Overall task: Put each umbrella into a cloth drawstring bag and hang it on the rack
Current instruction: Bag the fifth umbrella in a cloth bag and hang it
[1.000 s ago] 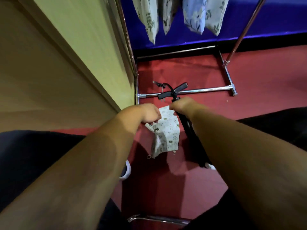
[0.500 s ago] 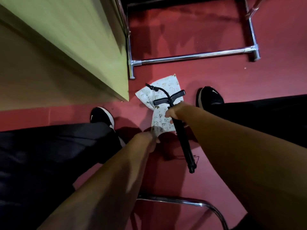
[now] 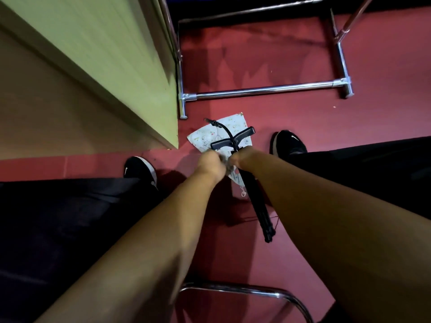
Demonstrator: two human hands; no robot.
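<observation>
Clutching printed cloth bag [image 3: 234, 125] with left hand [image 3: 211, 163], black umbrella [image 3: 259, 207] with right hand [image 3: 240, 157], above red floor [image 3: 303, 117].

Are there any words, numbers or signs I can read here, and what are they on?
No readable words or numbers.
White curved tick logo, no letters: on the left black sneaker and the right black sneaker.
Tiny print on the white patterned cloth bag: too blurred to read.

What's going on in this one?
A person is working over a red floor. The right hand grips a folded black umbrella just below its handle. The left hand holds a patterned cloth bag beside it. The umbrella is not in the bag yet; the rack stands ahead.
</observation>
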